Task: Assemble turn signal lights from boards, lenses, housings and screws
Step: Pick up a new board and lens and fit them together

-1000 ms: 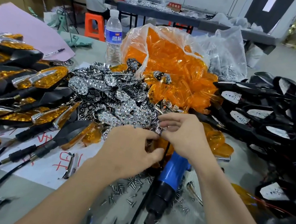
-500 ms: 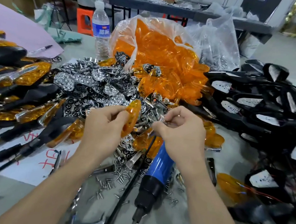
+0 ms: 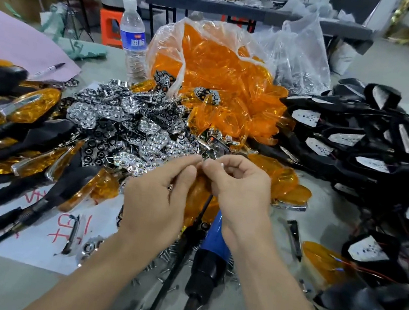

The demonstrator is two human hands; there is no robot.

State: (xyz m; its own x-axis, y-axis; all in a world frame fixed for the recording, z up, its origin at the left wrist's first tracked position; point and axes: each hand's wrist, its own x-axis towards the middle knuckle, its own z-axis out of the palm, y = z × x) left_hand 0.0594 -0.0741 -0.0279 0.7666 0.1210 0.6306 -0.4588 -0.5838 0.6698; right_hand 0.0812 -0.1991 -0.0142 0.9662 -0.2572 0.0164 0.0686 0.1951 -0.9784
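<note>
One: Both our hands meet a little above the table's middle. The left hand point(image 3: 156, 198) and the right hand point(image 3: 242, 186) each pinch the same small silvery part point(image 3: 206, 158), thumb against forefinger. It is too small for us to name.

Two: And the other fingers?

One: Curled in on both hands. An amber lens point(image 3: 196, 195) shows just under the left fingers, at six o'clock from the pinch. We cannot tell whether we hold it or it lies on the heap.

Two: Then we judge the step to be readying that little part for fitting. How do we do it well?

One: We pinch at the very tips so its edge shows, steady it with the left and turn it with the right. We work low over the table point(image 3: 13, 278), so a slip drops it close by. In the reflector boards point(image 3: 124, 123) at ten o'clock, silver would vanish among silver.

Two: What lies within reach?

One: Black housings point(image 3: 353, 159) are at three o'clock and the bag of amber lenses point(image 3: 221, 79) at twelve. The blue electric screwdriver point(image 3: 212, 244) is at six, tip towards us, with loose screws point(image 3: 162, 258) just beside it. We should fetch a housing with one hand only, the other minding the part.
</note>
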